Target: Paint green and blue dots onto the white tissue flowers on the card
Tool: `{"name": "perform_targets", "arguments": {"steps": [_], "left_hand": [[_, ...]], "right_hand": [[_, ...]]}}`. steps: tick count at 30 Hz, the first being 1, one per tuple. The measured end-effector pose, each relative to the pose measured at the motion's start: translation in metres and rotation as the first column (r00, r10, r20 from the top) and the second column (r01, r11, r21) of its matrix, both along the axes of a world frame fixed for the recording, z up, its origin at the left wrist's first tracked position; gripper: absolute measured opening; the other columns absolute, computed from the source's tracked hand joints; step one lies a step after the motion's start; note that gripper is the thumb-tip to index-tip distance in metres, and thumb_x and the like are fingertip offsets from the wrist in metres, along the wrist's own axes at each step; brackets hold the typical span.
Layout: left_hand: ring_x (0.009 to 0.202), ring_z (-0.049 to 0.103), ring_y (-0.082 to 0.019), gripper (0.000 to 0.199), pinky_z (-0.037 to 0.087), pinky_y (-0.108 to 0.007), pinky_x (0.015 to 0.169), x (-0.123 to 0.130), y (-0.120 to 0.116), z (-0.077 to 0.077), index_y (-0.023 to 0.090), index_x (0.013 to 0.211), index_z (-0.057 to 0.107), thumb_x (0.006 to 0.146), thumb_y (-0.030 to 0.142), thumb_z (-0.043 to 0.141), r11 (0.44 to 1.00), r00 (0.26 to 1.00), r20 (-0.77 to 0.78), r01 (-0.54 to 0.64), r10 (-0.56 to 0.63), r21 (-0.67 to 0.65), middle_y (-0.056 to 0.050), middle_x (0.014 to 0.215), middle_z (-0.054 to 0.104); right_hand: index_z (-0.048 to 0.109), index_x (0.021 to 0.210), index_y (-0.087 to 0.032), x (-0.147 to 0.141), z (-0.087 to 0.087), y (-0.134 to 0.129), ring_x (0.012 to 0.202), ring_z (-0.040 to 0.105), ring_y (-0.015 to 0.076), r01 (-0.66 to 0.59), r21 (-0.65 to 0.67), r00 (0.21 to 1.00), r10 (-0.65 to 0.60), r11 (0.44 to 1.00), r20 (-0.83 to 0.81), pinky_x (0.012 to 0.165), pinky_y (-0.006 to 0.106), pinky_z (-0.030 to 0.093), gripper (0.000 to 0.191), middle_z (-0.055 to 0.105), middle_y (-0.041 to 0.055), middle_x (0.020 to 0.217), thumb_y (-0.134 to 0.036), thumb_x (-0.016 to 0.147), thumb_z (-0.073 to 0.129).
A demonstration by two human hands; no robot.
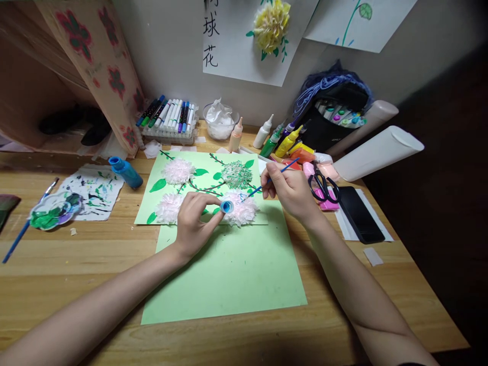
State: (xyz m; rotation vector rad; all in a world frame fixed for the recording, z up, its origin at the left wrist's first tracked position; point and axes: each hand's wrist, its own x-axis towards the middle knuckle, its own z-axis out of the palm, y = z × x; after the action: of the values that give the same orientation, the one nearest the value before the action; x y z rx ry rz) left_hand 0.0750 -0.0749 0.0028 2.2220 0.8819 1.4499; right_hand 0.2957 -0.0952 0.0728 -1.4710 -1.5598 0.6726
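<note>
Between thumb and fingers, my left hand pinches a small blue bottle cap with blue paint inside. My right hand grips a thin blue paintbrush. Its tip meets a pale pink paper flower that carries a few blue marks. The flower is on a light green sheet with painted leaves and stems. Another flower there is dabbed green, and two more pink ones sit at the left. A second green sheet lies partly under the first.
Left of the sheets stand an uncapped blue paint bottle, a smeared palette, a stained paper and another brush. Markers, paint bottles and a bowl line the back. Scissors and a phone lie right.
</note>
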Motion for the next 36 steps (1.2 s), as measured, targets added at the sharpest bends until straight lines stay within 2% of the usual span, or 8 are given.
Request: {"name": "perform_targets", "arguments": {"steps": [12, 18, 23, 28, 36], "left_hand": [[0.081, 0.060, -0.018, 0.014, 0.046, -0.032, 0.071, -0.0009, -0.0005, 0.0016, 0.024, 0.090, 0.063, 0.084, 0.012, 0.068, 1.000, 1.000, -0.014, -0.004, 0.003, -0.024, 0.000, 0.082, 0.070], [0.081, 0.060, -0.018, 0.016, 0.045, -0.032, 0.074, -0.0024, -0.0006, 0.0009, 0.023, 0.093, 0.062, 0.085, 0.011, 0.069, 0.999, 0.999, -0.034, 0.024, -0.026, -0.047, 0.000, 0.084, 0.070], [0.081, 0.060, -0.017, 0.018, 0.044, -0.032, 0.074, -0.0030, -0.0006, 0.0024, 0.022, 0.093, 0.062, 0.084, 0.009, 0.070, 0.995, 0.997, -0.040, 0.056, -0.060, -0.079, 0.000, 0.084, 0.070], [0.080, 0.061, -0.018, 0.018, 0.045, -0.033, 0.072, -0.0031, -0.0004, 0.0039, 0.024, 0.093, 0.062, 0.084, 0.011, 0.070, 0.994, 0.997, -0.056, 0.045, -0.051, -0.103, 0.000, 0.083, 0.070], [0.080, 0.061, -0.018, 0.018, 0.045, -0.033, 0.073, -0.0027, 0.0001, 0.0037, 0.024, 0.094, 0.061, 0.085, 0.012, 0.070, 0.993, 0.997, -0.061, 0.048, -0.054, -0.104, 0.000, 0.083, 0.070]], "right_hand": [[0.057, 0.066, -0.020, -0.0002, 0.0043, -0.0031, 0.051, 0.056, 0.0114, 0.013, 0.002, 1.000, -0.013, 1.000, 0.019, 0.053, 0.026, 0.042, 0.053, 0.057, -0.0009, 0.055, -0.058, 0.098, 0.038], [0.057, 0.068, -0.020, 0.0004, 0.0021, -0.0044, 0.054, 0.057, 0.0118, -0.033, -0.033, 0.997, 0.035, 0.999, 0.070, 0.053, 0.026, 0.042, 0.051, 0.059, 0.0000, 0.059, -0.054, 0.100, 0.038], [0.057, 0.070, -0.021, 0.0018, 0.0010, -0.0051, 0.054, 0.057, 0.0118, 0.012, -0.005, 0.998, -0.011, 1.000, 0.056, 0.054, 0.026, 0.042, 0.048, 0.059, -0.0004, 0.060, -0.052, 0.100, 0.037], [0.057, 0.069, -0.021, 0.0019, 0.0022, -0.0045, 0.053, 0.057, 0.0128, -0.017, -0.033, 0.993, 0.021, 0.999, 0.118, 0.055, 0.027, 0.043, 0.049, 0.059, 0.0001, 0.059, -0.052, 0.100, 0.037], [0.058, 0.071, -0.021, 0.0015, 0.0065, -0.0067, 0.052, 0.055, 0.0122, -0.022, -0.004, 0.992, 0.022, 1.000, 0.122, 0.055, 0.027, 0.044, 0.047, 0.059, -0.0001, 0.059, -0.049, 0.101, 0.036]]}}
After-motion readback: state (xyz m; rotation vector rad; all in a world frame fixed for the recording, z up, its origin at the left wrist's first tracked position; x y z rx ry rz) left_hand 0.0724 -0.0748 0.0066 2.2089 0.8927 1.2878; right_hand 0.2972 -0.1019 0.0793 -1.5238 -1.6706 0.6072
